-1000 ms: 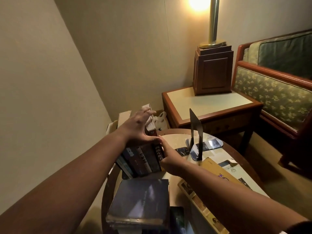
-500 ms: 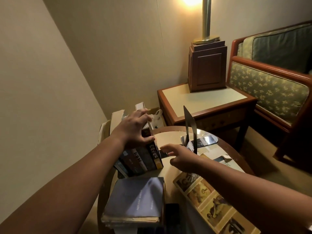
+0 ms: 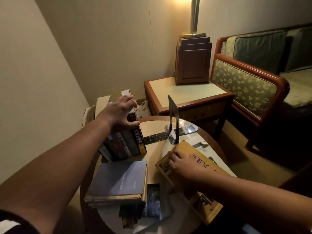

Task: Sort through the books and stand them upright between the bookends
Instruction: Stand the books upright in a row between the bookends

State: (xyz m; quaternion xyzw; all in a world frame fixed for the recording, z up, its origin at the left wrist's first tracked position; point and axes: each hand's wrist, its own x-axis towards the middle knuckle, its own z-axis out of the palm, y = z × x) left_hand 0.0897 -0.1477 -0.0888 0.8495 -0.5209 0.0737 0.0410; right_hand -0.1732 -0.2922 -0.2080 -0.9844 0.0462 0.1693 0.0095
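Note:
Several upright books (image 3: 128,144) lean in a row at the round table's far left. My left hand (image 3: 120,114) grips their tops, thumb on the front spine. A black metal bookend (image 3: 173,122) stands apart to their right with a gap between. My right hand (image 3: 181,163) rests on a yellow book (image 3: 200,157) lying flat near the bookend, fingers curled over its left edge. A blue-grey book (image 3: 118,181) tops a flat stack at the front left.
The round table (image 3: 155,127) also carries a dark booklet (image 3: 153,200) and a picture-covered book (image 3: 207,206) under my right forearm. Behind stand a wooden side table (image 3: 185,93) with a lamp base (image 3: 193,59), and an upholstered sofa (image 3: 244,83) at right.
My right hand left the upright books, swung right and toward me, and settled on the yellow book. My left hand stayed on the book tops. The camera tilted downward.

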